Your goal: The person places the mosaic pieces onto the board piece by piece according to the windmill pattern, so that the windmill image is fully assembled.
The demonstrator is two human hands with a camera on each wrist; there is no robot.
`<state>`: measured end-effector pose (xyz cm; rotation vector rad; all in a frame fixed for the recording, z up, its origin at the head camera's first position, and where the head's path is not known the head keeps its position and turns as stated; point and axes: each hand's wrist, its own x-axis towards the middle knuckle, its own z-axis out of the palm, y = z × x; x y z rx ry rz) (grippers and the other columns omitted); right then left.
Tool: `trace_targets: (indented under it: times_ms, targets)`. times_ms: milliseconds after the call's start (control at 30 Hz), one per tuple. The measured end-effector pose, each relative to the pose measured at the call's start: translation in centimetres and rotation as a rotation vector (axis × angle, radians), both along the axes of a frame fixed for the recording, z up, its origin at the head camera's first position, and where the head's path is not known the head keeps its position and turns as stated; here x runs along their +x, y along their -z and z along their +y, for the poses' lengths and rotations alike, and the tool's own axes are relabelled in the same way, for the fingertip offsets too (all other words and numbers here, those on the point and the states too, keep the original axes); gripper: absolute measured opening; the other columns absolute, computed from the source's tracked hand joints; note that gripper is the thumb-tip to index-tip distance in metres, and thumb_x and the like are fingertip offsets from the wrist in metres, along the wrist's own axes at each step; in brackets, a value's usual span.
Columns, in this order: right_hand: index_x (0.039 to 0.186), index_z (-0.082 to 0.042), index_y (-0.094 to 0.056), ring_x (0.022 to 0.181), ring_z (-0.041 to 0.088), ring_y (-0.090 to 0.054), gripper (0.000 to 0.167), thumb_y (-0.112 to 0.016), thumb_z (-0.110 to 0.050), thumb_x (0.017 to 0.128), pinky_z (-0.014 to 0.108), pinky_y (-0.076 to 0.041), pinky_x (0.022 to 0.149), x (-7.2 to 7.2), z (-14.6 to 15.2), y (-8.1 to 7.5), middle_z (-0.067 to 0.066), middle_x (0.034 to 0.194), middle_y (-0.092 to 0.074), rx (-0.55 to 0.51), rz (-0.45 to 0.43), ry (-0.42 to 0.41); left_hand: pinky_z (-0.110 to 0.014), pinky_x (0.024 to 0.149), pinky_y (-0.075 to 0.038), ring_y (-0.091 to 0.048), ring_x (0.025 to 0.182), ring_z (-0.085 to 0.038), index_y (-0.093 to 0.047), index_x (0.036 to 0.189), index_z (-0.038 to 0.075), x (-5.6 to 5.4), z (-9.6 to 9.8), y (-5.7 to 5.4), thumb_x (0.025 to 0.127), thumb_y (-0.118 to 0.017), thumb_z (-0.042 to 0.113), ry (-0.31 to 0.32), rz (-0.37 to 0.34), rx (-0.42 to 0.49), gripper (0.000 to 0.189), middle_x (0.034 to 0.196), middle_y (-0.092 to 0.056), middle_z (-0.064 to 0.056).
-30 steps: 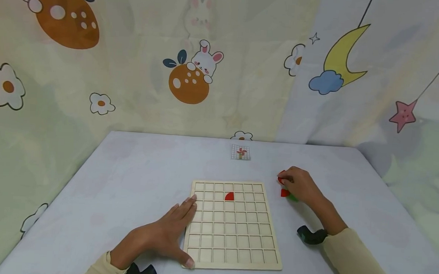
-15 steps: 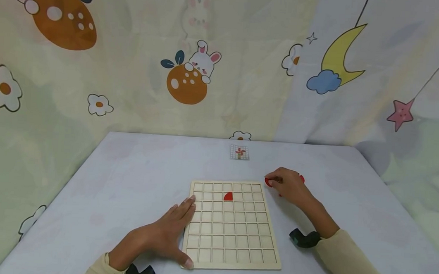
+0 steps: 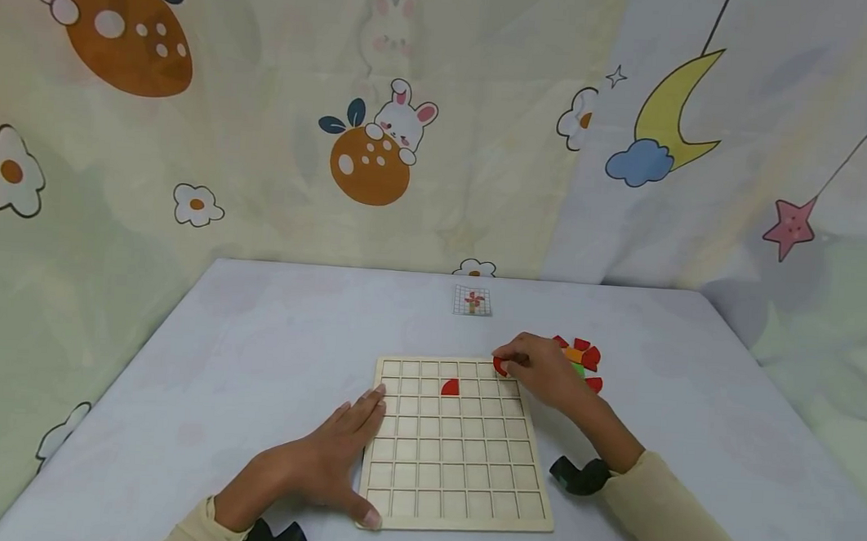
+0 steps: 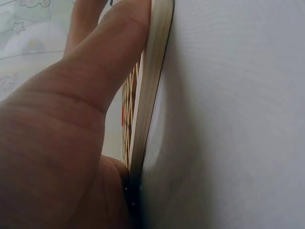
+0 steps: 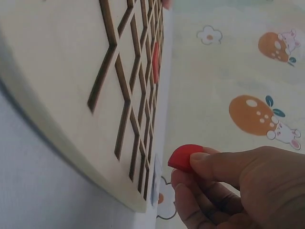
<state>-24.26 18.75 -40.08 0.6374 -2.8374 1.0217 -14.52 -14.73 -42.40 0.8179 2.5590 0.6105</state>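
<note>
A pale wooden grid board [image 3: 461,452] lies on the table in front of me. One red quarter-round piece [image 3: 451,387] sits in a square of its second row. My left hand [image 3: 313,468] rests along the board's left edge, fingers straight and spread, thumb at the near left corner. In the left wrist view that thumb [image 4: 105,52] presses against the board's side. Over the board's far right corner, my right hand [image 3: 546,374] pinches another red quarter-round piece [image 5: 185,157] between thumb and fingers, its curved edge showing.
Several loose red pieces [image 3: 591,358], an orange piece [image 3: 573,355] and a green piece [image 3: 579,370] lie right of the board, partly behind the right hand. A small card with a pinwheel picture [image 3: 472,301] lies beyond the board. A printed cloth backdrop [image 3: 264,131] hangs behind the table.
My right hand has moved left from the loose pieces to the board's far right corner, carrying the red quarter-round piece. More of the loose pieces now show. The left hand stays in place.
</note>
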Motion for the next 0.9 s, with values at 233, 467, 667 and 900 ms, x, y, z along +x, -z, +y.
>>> trace_targets:
  times_ms: [233, 467, 667, 900]
  targets:
    - [0.106, -0.005, -0.074, 0.080, 0.016, -0.057, 0.020, -0.068, 0.002, 0.088, 0.028, -0.053, 0.072, 0.3, -1.8, 0.3, -0.003, 0.091, -0.064, -0.049, -0.085, -0.082, -0.050, 0.116, -0.003, 0.007, 0.147, -0.024, -0.008, 0.155, 0.000, 0.0, 0.0, 0.1, 0.062, -0.073, 0.077, 0.003, 0.003, -0.003, 0.137, 0.162, 0.010, -0.008]
    - [0.102, -0.007, -0.074, 0.080, 0.014, -0.058, 0.017, -0.068, 0.001, 0.089, 0.026, -0.052, 0.071, 1.0, -3.3, 0.4, -0.002, 0.095, -0.067, -0.111, -0.180, -0.211, -0.050, 0.116, -0.004, 0.007, 0.147, -0.024, -0.008, 0.155, 0.000, -0.1, 0.0, 0.1, 0.062, -0.073, 0.077, 0.000, 0.005, -0.009, 0.137, 0.162, 0.010, -0.008]
    - [0.103, -0.005, -0.074, 0.080, 0.014, -0.060, 0.017, -0.068, 0.001, 0.089, 0.027, -0.053, 0.071, 1.9, -4.6, -0.2, -0.001, 0.094, -0.067, -0.151, -0.224, -0.314, -0.051, 0.116, -0.004, 0.006, 0.147, -0.024, -0.008, 0.155, 0.000, 0.0, 0.0, 0.0, 0.062, -0.072, 0.077, 0.002, 0.003, 0.000, 0.137, 0.162, 0.010, -0.008]
    - [0.103, -0.006, -0.074, 0.083, 0.013, -0.060, 0.016, -0.069, -0.001, 0.088, 0.025, -0.053, 0.073, 1.8, -5.1, 0.0, -0.003, 0.096, -0.067, -0.116, -0.238, -0.313, -0.050, 0.116, -0.004, 0.006, 0.147, -0.023, -0.008, 0.155, 0.000, -0.1, 0.0, 0.0, 0.062, -0.073, 0.076, 0.004, 0.000, 0.003, 0.136, 0.162, 0.010, -0.008]
